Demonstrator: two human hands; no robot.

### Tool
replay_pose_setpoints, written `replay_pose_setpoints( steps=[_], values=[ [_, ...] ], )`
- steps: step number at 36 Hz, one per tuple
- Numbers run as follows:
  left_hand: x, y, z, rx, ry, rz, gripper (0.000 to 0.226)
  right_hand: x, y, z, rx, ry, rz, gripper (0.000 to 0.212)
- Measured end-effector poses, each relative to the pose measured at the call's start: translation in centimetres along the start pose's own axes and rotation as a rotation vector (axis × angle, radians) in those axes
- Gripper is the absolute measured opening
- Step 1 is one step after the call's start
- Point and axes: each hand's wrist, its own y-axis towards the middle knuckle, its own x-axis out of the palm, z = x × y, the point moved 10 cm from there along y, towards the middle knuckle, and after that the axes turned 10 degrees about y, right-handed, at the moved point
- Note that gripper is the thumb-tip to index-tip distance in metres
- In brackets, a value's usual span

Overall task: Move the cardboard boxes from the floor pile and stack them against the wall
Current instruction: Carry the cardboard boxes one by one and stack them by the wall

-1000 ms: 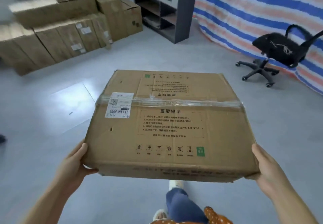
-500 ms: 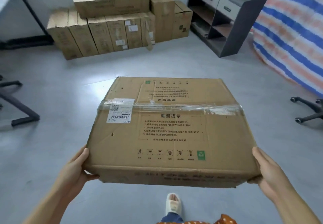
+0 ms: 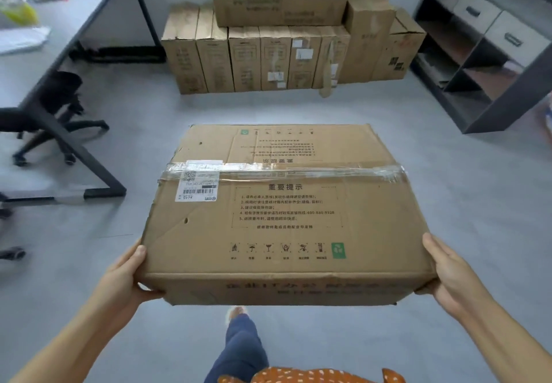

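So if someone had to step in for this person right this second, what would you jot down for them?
Left hand: grips the near left corner of the carried box, thumb on top.
Right hand: grips the near right corner the same way.
The box is flat, in the air, taped shut, label up.
The stack against the wall is straight ahead across bare grey floor, between the desk and the shelf unit: a row of upright boxes with a few laid on top.
Done: this box lifted, several already stacked.
Left: walk it over and set it on or beside the stack. The floor pile is out of view.
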Motion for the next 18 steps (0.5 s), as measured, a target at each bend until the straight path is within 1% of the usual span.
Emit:
replay_pose_setpoints(
  steps=[5,10,14,18],
  values=[
    [-5.0,6.3,6.0,0.02,0.003,0.029,0.031,10.0,3.6,-2.1,0.021,0.012,-0.044,0.03],
    [-8.5,11.8,10.1,0.027,-0.01,0.046,0.03,17.5,6.9,-4.1,0.029,0.015,-0.084,0.031],
    [-8.9,15.7,12.6,0.023,-0.042,0.033,0.031,21.7,9.7,-6.4,0.011,0.005,-0.123,0.031],
    [-8.1,19.6,14.8,0.012,-0.069,0.041,0.029,24.7,13.4,-8.6,0.013,-0.017,-0.124,0.029]
  ],
)
